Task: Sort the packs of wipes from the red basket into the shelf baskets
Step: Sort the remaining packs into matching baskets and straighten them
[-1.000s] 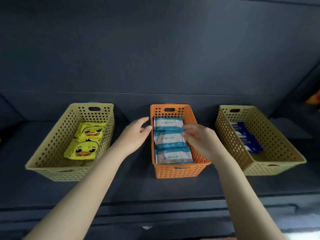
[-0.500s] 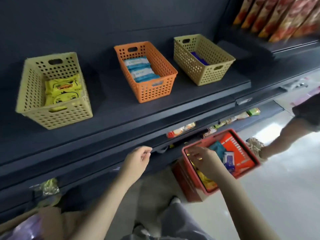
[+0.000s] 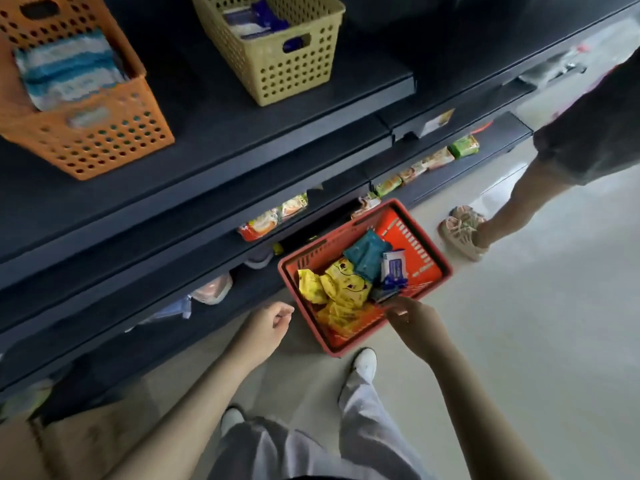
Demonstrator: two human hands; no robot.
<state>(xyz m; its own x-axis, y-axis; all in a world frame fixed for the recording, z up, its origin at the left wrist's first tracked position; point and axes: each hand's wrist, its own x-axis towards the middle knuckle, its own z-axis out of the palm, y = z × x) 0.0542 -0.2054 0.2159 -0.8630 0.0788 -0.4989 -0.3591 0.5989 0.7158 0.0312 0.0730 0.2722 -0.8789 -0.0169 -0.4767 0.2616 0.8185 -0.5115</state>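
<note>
The red basket [image 3: 332,235] stands on the floor against the lower shelves. Inside lie several yellow duck packs [image 3: 341,289], a teal pack [image 3: 365,254] and a blue-and-white pack [image 3: 393,268]. My right hand [image 3: 415,325] is over the basket's near right corner, fingertips pinched together just below the blue-and-white pack; whether they grip anything is unclear. My left hand [image 3: 265,329] hangs loosely curled and empty left of the basket. On the shelf above, an orange basket [image 3: 104,140] holds pale blue packs [image 3: 65,71], and a beige basket [image 3: 294,71] holds dark blue packs [image 3: 252,19].
Dark shelf edges jut out above the red basket, with snack packets [image 3: 270,220] on the lower shelves. Another person's leg and shoe [image 3: 464,230] stand on the floor right of the basket. My white shoe [image 3: 363,365] is just in front of it.
My view dropped from the shelf baskets to the floor. Both hands left the orange basket and came down; the right hand is now at the red basket, the left beside it.
</note>
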